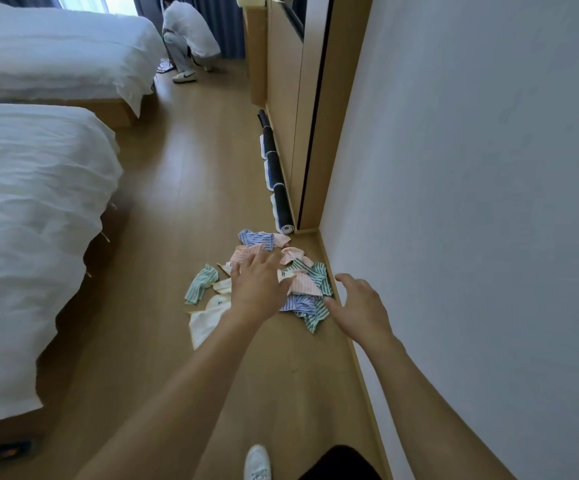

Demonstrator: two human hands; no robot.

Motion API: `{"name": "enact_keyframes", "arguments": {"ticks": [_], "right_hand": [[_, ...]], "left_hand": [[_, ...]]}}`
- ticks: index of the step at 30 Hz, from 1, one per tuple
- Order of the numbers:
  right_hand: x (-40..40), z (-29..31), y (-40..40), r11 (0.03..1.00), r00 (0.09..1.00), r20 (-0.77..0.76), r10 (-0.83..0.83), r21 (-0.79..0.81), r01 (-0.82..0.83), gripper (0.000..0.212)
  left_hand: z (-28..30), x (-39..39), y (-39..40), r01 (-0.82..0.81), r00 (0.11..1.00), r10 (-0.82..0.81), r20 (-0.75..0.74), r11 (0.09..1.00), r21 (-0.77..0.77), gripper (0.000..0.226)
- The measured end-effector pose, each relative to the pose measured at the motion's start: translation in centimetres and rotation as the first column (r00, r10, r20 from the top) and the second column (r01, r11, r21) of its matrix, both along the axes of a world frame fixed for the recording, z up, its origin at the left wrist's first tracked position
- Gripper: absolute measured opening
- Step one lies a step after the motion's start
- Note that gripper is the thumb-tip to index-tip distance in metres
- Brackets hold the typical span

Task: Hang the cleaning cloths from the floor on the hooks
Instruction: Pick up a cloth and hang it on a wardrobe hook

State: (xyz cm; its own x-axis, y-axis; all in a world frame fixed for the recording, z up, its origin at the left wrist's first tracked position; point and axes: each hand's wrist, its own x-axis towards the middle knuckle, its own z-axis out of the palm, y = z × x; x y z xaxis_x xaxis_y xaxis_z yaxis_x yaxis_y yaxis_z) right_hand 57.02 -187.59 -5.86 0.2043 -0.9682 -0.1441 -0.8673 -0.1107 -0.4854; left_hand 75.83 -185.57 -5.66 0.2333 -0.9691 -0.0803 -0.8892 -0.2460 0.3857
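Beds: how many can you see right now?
2, both at left: the near bed beside the wooden floor, and the far bed by the window. More may lie out of frame.

A hotel-style bedroom: two white-sheeted beds (28,216), wooden floor (191,174), dark curtains (219,19).

No text, number or sign can be read here. A pale tag (286,274) on one of the cloths (303,284) on the floor carries a short dark mark, too small to make out. The white cloth (208,315) near the left hand bears a small dark print, also unreadable. The far person's shoe (184,76) shows a dark curved logo, no letters.
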Motion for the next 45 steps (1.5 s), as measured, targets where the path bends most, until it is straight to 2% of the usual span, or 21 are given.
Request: {"name": "enact_keyframes", "arguments": {"ticks": [10, 20, 27, 37, 45], "right_hand": [[2.2, -4.6, -12.5, 0.998, 0.999, 0.022, 0.035, 0.052, -0.036, 0.046], [3.7, -10.7, -30.3, 0.957, 0.975, -0.053, 0.217, 0.207, -0.201, 0.049], [5.2, -17.1, -37.7, 0.909, 0.943, -0.108, 0.315, 0.319, -0.267, 0.047], [7.2, -31.7, -42.5, 0.871, 0.935, -0.133, 0.330, 0.425, -0.247, 0.044], [7.0, -50.2, -44.5, 0.903, 0.948, -0.175, 0.266, 0.391, -0.181, 0.036]], "left_hand": [[-4.4, 3.0, -11.2, -0.041, 0.999, 0.040, 0.033, 0.999, 0.032, 0.054], [-11.6, 4.1, -24.9, -0.147, 0.987, 0.155, -0.035, 0.976, 0.159, 0.048], [-18.0, 5.6, -30.2, -0.189, 0.980, 0.199, -0.014, 0.950, 0.247, 0.049], [-32.7, 8.1, -33.6, -0.137, 0.988, 0.152, -0.024, 0.937, 0.321, 0.049], [-51.9, 6.5, -37.2, 0.083, 0.996, -0.085, -0.006, 0.952, 0.295, 0.042]]}}
